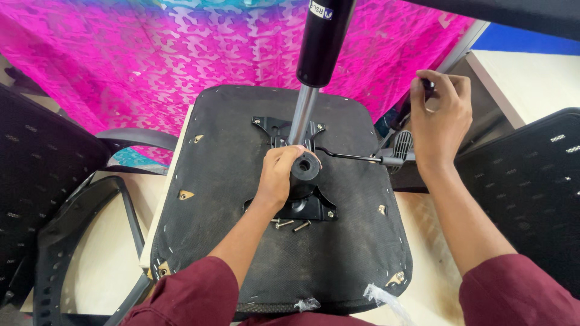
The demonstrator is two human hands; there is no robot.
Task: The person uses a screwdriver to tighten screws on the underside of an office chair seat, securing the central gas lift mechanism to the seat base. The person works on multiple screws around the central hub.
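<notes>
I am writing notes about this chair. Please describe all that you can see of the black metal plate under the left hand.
The black metal plate lies flat at the centre of the upturned seat underside. It looks like painted steel, with screw holes at its corners and a round socket. A thin lever runs rightward from it. The left hand rests on it; two loose bolts lie beside its near edge.

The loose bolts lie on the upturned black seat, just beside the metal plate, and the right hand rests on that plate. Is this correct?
Not quite. In the head view the left hand rests on the metal plate; the right hand is raised beside the seat. The bolts do lie by the plate.
</notes>
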